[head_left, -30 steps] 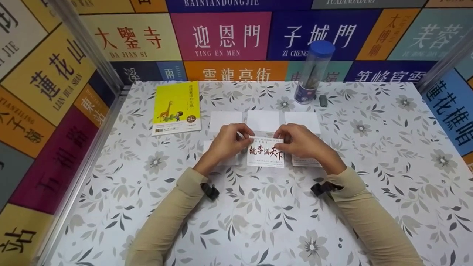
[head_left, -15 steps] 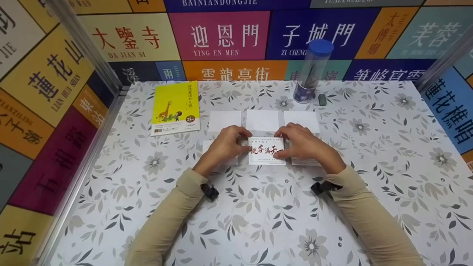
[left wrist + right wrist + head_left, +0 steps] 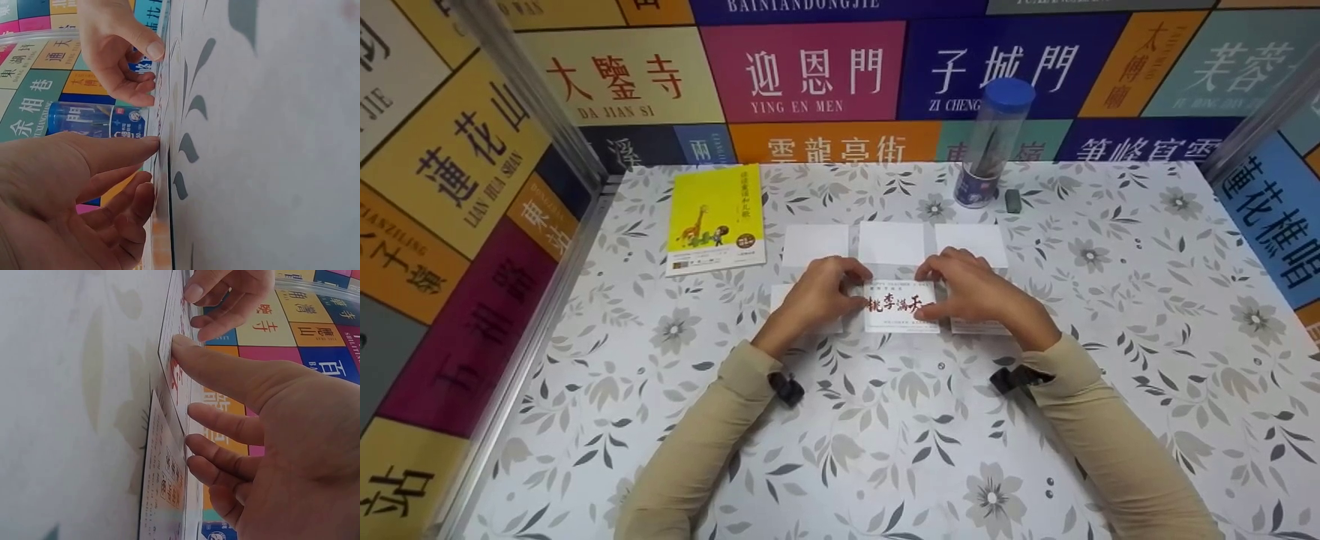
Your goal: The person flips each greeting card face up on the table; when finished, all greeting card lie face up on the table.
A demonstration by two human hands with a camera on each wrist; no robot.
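Note:
On the table lies a white card with red calligraphy (image 3: 894, 304), flat between my two hands. My left hand (image 3: 819, 295) rests at its left edge, thumb and fingers loosely spread. The thumb of my right hand (image 3: 982, 294) presses on the card's right part, seen close up in the right wrist view; the other fingertips touch down beyond it. A second printed card (image 3: 160, 478) is partly covered by the right hand. Under the left hand another card (image 3: 786, 297) shows only in part.
Behind the hands, three blank white cards (image 3: 892, 243) form a row. A yellow book (image 3: 716, 214) lies at the back left. At the back right stand a clear tube with a blue lid (image 3: 996, 142) and a small dark eraser-like block (image 3: 1013, 201). Printed panels enclose the table (image 3: 885, 450).
The calligraphy card, earlier pinched at its top edge and tilted, is now flat on the table. Both hands have loosened around it, and the right thumb has moved onto its face.

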